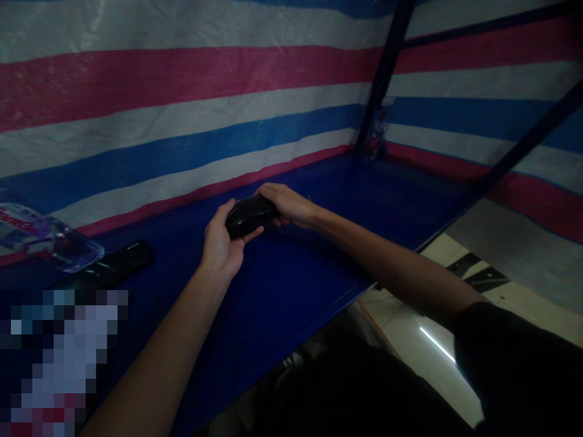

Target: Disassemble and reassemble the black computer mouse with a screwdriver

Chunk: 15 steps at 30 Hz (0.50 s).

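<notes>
While both hands were brought together above the blue table [291, 291], a shiny black object [252, 216] with a rounded top sat between them, near the table's far edge. The left hand [223, 240] was partly closed around the object's left end, its thumb along the upper side and a finger reaching beneath. The right hand [286, 203] was curled over the right end, thumb side on top and other fingers lower down. Whether the object's underside touched the table could not be told.

To the left, a clear bottle [40, 233] with red lettering on its label lay at a slant, just beside a long dark item [127, 258] on the table. At the far right corner, another bottle [376, 136] stood next to a dark post [387, 67]. Behind everything hung a sheet [204, 73] striped red, white and blue. Near right, a black sleeve [510, 358] covered the upper arm, with pale floor [410, 346] showing below.
</notes>
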Available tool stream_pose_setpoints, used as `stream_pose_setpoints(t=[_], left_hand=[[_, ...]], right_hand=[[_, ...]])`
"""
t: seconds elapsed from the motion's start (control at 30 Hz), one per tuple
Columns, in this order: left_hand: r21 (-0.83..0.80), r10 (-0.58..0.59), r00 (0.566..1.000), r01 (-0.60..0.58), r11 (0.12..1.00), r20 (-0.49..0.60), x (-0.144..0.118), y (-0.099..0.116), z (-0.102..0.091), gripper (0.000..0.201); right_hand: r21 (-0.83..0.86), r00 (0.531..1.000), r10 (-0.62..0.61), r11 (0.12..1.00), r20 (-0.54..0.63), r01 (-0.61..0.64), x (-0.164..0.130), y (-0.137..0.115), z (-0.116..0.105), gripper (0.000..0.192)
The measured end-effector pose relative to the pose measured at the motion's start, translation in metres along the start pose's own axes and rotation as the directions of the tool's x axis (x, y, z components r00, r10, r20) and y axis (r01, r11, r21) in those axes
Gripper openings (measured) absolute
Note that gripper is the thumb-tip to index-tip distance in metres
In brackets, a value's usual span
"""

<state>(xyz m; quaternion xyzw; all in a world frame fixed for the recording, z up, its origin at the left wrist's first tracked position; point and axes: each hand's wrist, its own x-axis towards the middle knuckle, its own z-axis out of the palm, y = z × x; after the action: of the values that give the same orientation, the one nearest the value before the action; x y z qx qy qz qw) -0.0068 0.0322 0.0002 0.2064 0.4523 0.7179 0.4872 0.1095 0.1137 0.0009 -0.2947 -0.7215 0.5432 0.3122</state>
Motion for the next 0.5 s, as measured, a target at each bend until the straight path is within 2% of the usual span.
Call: stream_pose_setpoints(t=[0.1,0.23,0.3,0.37,0.5], left_hand=[[-0.002,0.006,1.0,-0.006,1.0,0.023,-0.0001,-0.0006,0.0001,0.014],[0.013,0.024,0.999,-0.024,1.0,0.026,-0.0006,-0.0007,0.001,0.012],[0.021,0.023,0.999,-0.023,1.0,0.029,-0.0004,-0.0006,0.0008,0.012],[0.019,0.019,0.999,-0.02,1.0,0.044,-0.0002,-0.0003,0.0001,0.012],[-0.011,0.012,0.998,-0.011,1.0,0.062,-0.001,0.001,-0.0008,0.015]], right_hand=[[0.15,0.998,0.054,0.987,-0.019,-0.05,0.0012,0.0,-0.0001,0.021],[0.34,0.968,0.251,0.908,0.025,-0.244,0.0023,-0.0029,0.0,0.025],[0.372,0.946,0.32,0.873,0.05,-0.315,0.0023,-0.0045,-0.0003,0.027],[0.365,0.943,0.328,0.871,0.064,-0.328,0.0018,-0.0056,-0.0008,0.027],[0.34,0.965,0.249,0.903,0.08,-0.262,0.001,-0.0056,-0.0014,0.022]])
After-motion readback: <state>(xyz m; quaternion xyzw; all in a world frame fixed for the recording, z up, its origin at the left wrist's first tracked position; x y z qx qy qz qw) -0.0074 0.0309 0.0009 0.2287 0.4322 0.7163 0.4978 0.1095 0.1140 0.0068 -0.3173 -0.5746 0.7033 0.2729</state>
